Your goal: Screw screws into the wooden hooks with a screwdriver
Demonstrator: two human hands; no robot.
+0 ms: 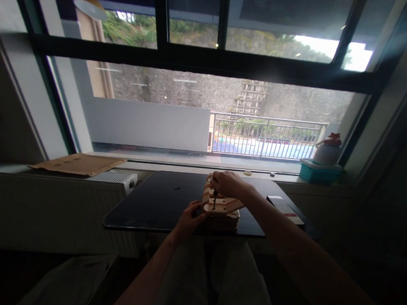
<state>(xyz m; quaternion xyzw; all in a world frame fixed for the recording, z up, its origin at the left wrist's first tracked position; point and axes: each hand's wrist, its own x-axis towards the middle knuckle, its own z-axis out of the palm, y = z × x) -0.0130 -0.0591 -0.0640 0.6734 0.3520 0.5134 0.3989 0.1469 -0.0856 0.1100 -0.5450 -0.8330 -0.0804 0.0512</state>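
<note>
A pale wooden piece with slats and small dark holes (pixel 225 202) rests on a brownish block-like stack (pixel 222 221) near the front edge of the dark table. My right hand (pixel 231 185) is closed above it, its fingers around the top of a small screwdriver (pixel 215 200). The screwdriver stands nearly upright, its tip down at the wood's near left part. At the left end of the wood, my left hand (pixel 188 219) grips its side with thumb and fingers. Part of the wooden piece is hidden behind my right hand and forearm.
On the dark table (pixel 145 208) lie a small dark object (pixel 177 188) and, at right, a black-and-white box or book (pixel 285 210). Brown cardboard (pixel 78 163) lies above a white radiator (pixel 114 178). A teal box (pixel 319 172) stands on the windowsill.
</note>
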